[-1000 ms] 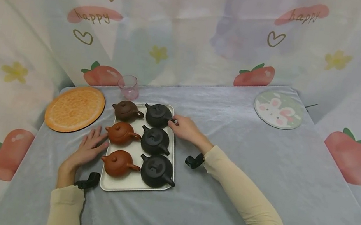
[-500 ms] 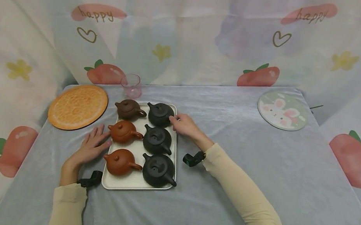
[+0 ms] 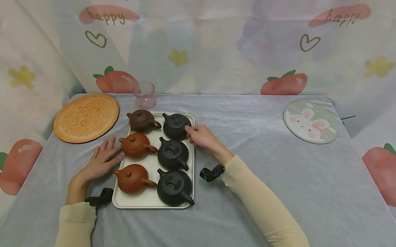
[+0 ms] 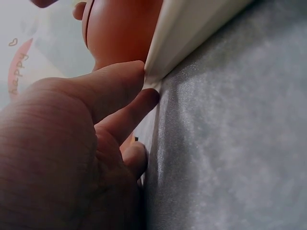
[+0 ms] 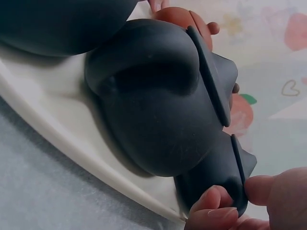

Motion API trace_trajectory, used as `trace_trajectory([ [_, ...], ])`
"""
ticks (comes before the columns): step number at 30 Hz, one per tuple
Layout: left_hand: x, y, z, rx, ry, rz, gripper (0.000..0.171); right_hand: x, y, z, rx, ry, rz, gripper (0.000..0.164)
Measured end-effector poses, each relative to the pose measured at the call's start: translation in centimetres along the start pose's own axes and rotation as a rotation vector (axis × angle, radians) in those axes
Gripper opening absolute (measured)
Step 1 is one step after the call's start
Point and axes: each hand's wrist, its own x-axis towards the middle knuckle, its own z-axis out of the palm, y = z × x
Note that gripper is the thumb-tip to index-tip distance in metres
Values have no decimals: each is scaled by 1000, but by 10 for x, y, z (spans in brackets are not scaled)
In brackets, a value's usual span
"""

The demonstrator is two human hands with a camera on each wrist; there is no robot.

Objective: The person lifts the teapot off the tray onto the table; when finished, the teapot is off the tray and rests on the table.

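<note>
My right hand (image 3: 201, 136) pinches the far-right black teapot (image 3: 175, 125) at its handle side, on the tray (image 3: 135, 202); my left hand (image 3: 100, 164), fingers spread, touches the tray's left rim; I'm probably positioning this teapot; next likely calls for a level, steady grip.

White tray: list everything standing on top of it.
On the tray stand three black teapots, two orange teapots and a dark brown teapot. The right hand hides part of the farthest black one; the tray's surface beneath the teapots is covered.
</note>
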Motion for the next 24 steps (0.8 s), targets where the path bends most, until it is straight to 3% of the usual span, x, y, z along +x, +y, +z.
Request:
trace_trajectory([
  [12,-1,1,1,5,5,1,67,1,0,0,101,-71,16,45],
  [24,0,1,1,10,5,2,68,2,2,-4,161,-83,5,45],
])
